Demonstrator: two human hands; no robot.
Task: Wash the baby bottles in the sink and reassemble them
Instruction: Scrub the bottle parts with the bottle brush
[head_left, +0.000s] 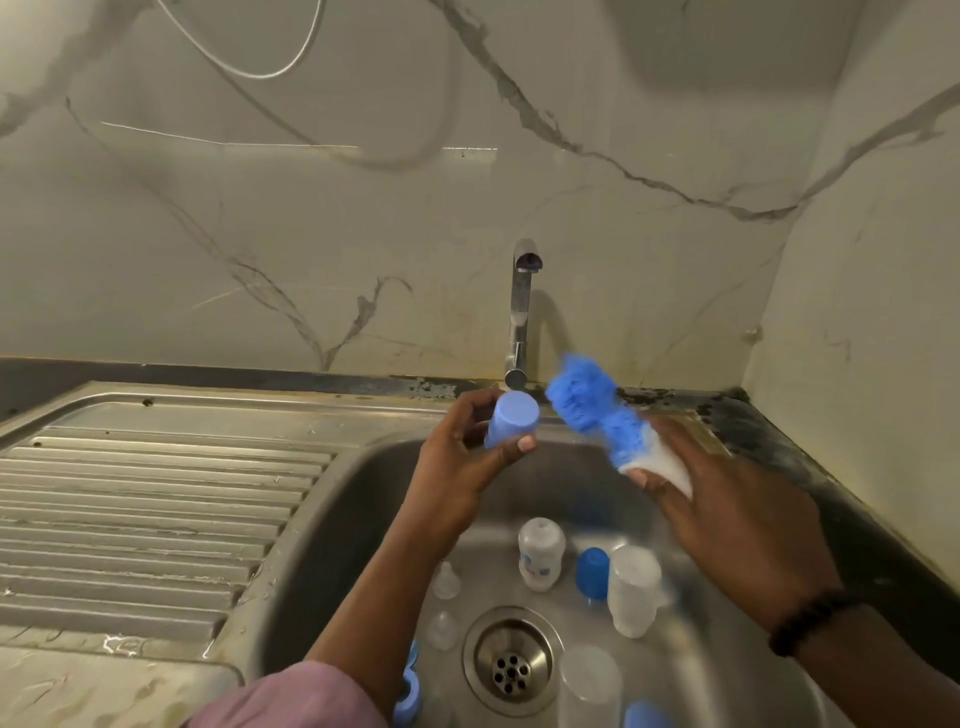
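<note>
My left hand (470, 447) grips a light blue bottle cap (511, 420) above the back of the sink (363, 499). My right hand (727, 499) holds a blue bristle brush (589, 402) by its white handle (667, 462), the blurred bristles pointing up and left near the cap. Down in the sink basin lie a clear bottle with a printed label (540, 553), a dark blue cap (593, 571), a frosted clear bottle (634, 590), another clear bottle (589, 686), two clear teats (445, 582) and blue rings (408, 691) by my left forearm.
A chrome tap (521, 312) stands behind the sink, with no water seen running. The ribbed steel drainboard (156, 509) spreads to the left. A round drain (511, 660) sits in the basin floor. A marble-patterned wall rises behind, and a dark worn counter edge (769, 431) runs on the right.
</note>
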